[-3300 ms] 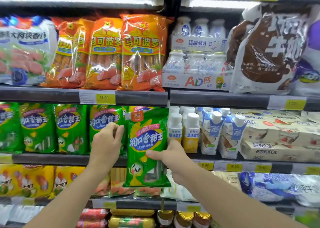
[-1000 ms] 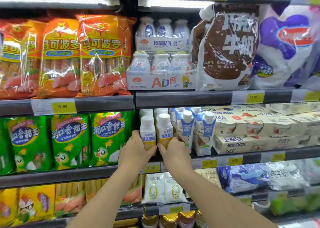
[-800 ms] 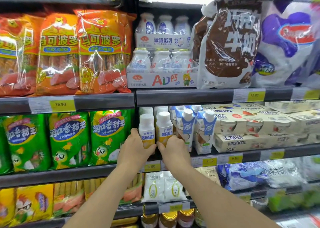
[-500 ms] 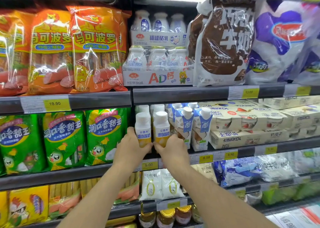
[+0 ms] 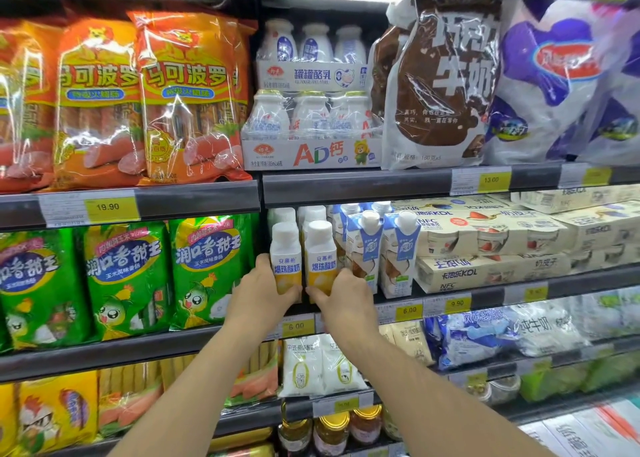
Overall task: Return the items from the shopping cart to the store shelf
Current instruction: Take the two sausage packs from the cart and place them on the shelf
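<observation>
Two small white-and-yellow yogurt bottles stand upright side by side at the front of the middle shelf [image 5: 485, 295]. My left hand [image 5: 261, 292] wraps the lower part of the left bottle [image 5: 285, 252]. My right hand [image 5: 341, 295] wraps the lower part of the right bottle [image 5: 319, 248]. More of the same bottles stand behind them. Both forearms reach up from the bottom of the view. The shopping cart is out of view.
Blue-and-white cartons [image 5: 398, 252] stand right of the bottles, then cream boxes [image 5: 491, 273]. Green sausage bags [image 5: 207, 269] hang left. Orange sausage bags [image 5: 188, 99], bottle packs [image 5: 311, 124] and milk bags [image 5: 440, 82] fill the shelf above. Jars [image 5: 330, 429] sit below.
Earlier my hands were at a green sausage bag on the left. Over the last second both hands have stayed on the two yogurt bottles; the view has shifted slightly.
</observation>
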A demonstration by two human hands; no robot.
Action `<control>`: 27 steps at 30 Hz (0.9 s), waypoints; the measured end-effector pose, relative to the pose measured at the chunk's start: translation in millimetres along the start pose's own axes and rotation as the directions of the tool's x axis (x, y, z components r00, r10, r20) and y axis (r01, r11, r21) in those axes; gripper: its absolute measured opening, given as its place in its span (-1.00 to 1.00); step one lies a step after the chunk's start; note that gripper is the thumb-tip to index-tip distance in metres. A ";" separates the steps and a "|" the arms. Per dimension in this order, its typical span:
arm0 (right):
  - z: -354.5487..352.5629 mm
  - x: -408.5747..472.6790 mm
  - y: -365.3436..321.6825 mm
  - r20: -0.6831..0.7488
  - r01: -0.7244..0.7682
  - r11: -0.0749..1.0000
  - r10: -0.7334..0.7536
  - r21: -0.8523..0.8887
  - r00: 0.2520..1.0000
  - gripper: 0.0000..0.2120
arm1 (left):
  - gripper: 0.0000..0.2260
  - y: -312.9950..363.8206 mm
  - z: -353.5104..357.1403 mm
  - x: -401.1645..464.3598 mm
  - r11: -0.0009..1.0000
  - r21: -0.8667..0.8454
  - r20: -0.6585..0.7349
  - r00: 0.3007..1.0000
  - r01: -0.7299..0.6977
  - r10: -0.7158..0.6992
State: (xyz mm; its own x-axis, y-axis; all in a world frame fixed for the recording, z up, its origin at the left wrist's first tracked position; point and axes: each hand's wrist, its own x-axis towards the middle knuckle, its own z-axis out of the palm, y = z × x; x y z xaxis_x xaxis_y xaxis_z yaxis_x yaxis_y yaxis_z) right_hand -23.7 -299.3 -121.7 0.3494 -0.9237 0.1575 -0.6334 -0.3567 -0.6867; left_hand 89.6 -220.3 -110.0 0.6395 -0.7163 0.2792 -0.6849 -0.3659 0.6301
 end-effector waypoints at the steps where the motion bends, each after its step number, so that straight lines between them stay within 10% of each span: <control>1: -0.1 -1.3 0.2 0.009 0.001 1.000 -0.001 0.015 1.000 -0.58 | -0.57 0.3 0.4 0.0 1.000 0.004 0.005 1.000 0.009 -0.009; 6: -14.2 -17.7 33.5 0.018 0.022 0.979 -0.026 0.204 0.999 -0.62 | -0.49 0.0 -6.5 -12.7 0.999 -0.027 -0.077 0.996 0.045 -0.047; 10: -53.2 -11.6 77.6 -0.099 -0.026 0.946 0.061 0.322 0.993 -0.67 | -0.70 11.5 -13.2 -32.2 0.966 0.075 -0.314 0.914 -0.246 0.257; 16: -70.2 11.9 105.0 -0.099 -0.075 0.971 0.099 0.229 0.990 -0.59 | -0.54 78.3 9.4 -23.3 0.904 0.055 -0.205 0.881 -0.424 0.425; 27: -77.2 46.7 104.0 0.010 -0.029 0.997 0.028 0.065 1.000 -0.64 | -0.51 137.1 28.5 17.9 0.956 0.197 -0.037 0.973 -0.218 0.230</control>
State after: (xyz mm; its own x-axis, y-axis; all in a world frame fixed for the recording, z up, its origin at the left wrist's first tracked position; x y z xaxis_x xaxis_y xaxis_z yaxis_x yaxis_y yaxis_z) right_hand -126.6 -390.4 -130.9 0.3385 -0.9318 0.1307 -0.5968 -0.3200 -0.7358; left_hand -2.8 -300.2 -39.2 0.4777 -0.7588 0.4428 -0.8630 -0.3108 0.3984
